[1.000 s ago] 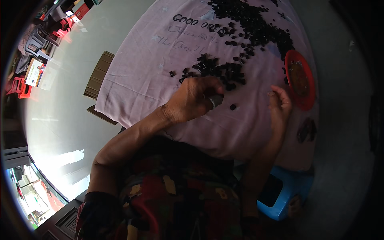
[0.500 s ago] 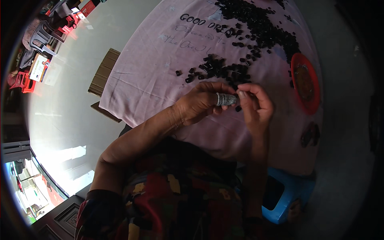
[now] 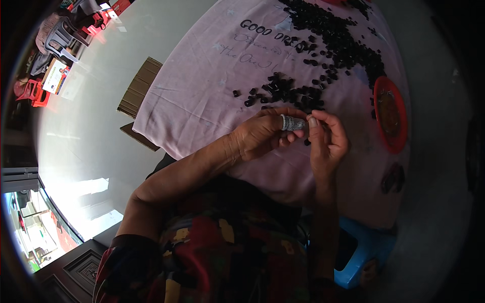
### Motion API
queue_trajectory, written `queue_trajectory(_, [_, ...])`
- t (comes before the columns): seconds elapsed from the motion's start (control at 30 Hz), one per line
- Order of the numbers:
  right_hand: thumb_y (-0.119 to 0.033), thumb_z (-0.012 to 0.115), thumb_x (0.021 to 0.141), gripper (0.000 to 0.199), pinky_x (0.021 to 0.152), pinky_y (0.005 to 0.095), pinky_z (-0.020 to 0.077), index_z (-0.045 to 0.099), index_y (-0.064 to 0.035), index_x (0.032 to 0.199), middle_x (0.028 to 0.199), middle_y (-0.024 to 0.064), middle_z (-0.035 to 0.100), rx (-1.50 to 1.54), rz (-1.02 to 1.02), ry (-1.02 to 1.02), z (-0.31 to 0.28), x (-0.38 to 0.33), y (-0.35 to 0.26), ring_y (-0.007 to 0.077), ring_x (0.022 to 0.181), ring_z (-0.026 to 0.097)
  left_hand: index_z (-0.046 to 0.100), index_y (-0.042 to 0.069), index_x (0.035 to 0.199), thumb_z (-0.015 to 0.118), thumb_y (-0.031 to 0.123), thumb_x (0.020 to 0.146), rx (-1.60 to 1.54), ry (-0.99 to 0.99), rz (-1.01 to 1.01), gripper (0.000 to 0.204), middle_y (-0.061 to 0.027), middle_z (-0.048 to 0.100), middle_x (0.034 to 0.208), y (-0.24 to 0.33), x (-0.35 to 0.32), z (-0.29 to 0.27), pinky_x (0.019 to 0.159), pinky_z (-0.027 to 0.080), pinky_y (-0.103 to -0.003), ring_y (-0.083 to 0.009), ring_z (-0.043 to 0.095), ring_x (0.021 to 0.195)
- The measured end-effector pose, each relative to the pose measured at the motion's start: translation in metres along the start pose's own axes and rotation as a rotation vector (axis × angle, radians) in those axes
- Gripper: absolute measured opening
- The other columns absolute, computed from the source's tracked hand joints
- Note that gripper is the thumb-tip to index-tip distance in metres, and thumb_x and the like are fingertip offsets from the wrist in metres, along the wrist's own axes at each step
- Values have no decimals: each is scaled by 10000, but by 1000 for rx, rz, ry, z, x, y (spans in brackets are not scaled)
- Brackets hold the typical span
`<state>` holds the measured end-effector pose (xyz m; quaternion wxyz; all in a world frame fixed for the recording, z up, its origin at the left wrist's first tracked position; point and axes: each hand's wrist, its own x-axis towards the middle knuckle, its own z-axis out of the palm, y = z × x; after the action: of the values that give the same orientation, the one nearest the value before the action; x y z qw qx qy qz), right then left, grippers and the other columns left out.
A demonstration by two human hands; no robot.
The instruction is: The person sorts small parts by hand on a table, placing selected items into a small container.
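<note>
My left hand is over the near part of the pink cloth, its thumb wearing a grey, ridged finger cover. Its fingers curl in below the thumb. Touching or nearly touching that thumb tip, my right hand pinches with thumb and forefinger. Whatever lies between the fingertips is too small and hidden to make out. Just beyond both hands lies a loose cluster of small black pieces, short and blocky. One or two more show close under the fingers.
A larger heap of black pieces spreads over the far right of the pink cloth. A red dish with brownish contents sits at the right edge. Flattened cardboard is left of the table; a blue stool stands lower right.
The whole view has shifted, so the table and hands sit slightly lower and farther right. Both hands keep nearly the same pinching pose.
</note>
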<state>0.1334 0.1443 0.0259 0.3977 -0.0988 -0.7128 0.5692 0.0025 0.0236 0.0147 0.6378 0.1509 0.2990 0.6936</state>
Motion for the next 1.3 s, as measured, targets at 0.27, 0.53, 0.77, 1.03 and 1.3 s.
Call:
queue_trajectory(0.27, [74,623,916,188,846,231,521,624,64,1103,1013,104,674,82,15,91,0,0,-2,123,929,654,524,41,1266,615,118,957,-188,13,-77,331,-86,674,1063,3,-5,8,801,528,-249,-161,662,960])
queue_trajectory(0.53, [85,635,906,176,754,221,539,636,58,1080,1003,110,681,74,-74,55,6,-2,-2,107,845,652,563,39,1210,567,101,990,-412,-89,-47,228,-82,671,1049,-12,-6,10,749,558,-238,-149,664,913])
queue_trajectory(0.77, [91,636,902,185,790,235,546,639,55,1083,1011,113,681,70,-56,100,3,-3,3,128,903,658,570,38,1209,561,99,992,-471,-102,-36,226,-72,657,1041,-9,-6,15,754,556,-221,-130,655,909])
queue_trajectory(1.03, [104,631,898,183,791,224,544,643,58,1075,1031,113,677,36,-75,106,3,-5,5,131,909,662,566,29,1203,578,74,974,-470,-88,4,233,-101,655,1066,-15,-7,13,763,571,-241,-168,662,933])
queue_trajectory(1.3, [77,631,908,160,707,213,523,642,37,1062,979,110,690,-92,-179,56,3,-5,9,97,783,645,571,59,1203,622,109,960,-321,9,88,253,-87,637,1092,-21,-11,9,824,548,-260,-164,638,963])
